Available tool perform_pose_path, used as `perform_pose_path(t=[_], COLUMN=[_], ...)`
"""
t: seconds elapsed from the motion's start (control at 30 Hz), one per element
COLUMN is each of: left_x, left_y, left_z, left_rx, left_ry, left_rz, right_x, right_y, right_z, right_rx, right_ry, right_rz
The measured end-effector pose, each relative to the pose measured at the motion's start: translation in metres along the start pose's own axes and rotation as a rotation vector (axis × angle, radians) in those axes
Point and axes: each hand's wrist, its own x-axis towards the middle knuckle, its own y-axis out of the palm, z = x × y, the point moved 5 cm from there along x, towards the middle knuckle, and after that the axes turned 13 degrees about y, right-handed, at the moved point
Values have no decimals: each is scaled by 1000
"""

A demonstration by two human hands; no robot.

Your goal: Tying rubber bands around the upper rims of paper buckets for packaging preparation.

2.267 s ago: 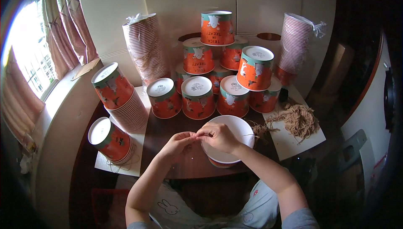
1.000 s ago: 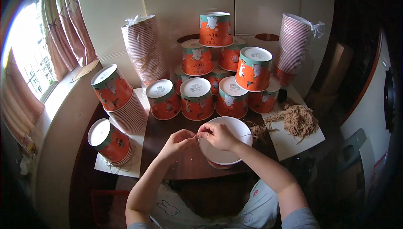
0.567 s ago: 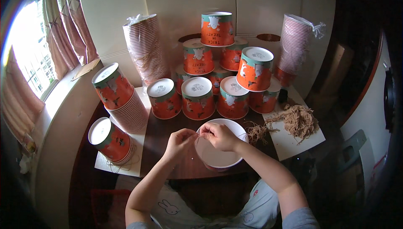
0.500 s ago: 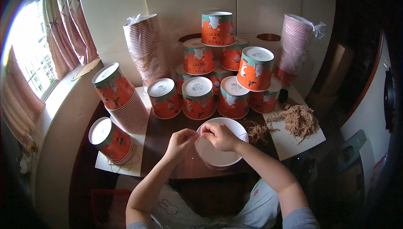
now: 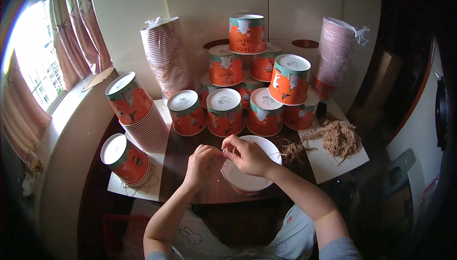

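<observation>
Over the left rim of an upright white-lined paper bucket, my two hands meet with their fingertips close together. My left hand is closed in a pinch at the end of a thin string. Close against it, my right hand pinches the same string, its index finger bent upward. The string shows faintly between the fingertips and again to the right, where it runs over the bucket toward a tangle of brown twine. My fingers hide most of what they grip.
Upside-down orange and green paper buckets are stacked across the table's back. Wrapped bucket stacks stand at back left and back right. Another tilted stack and a shorter one are at left. A twine heap lies on a white board.
My hands stay together over the bucket's left rim. The right hand's fingers have lifted and bent more, and the left hand has turned slightly.
</observation>
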Motion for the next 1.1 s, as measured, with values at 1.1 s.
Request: perform_pose_path(t=[1.1], left_x=[-10], left_y=[12], left_z=[36], left_rx=[-351], left_ry=[-24], left_rz=[428], right_x=[3], right_y=[-22], right_z=[13], right_rx=[671], right_ry=[28], right_rz=[39])
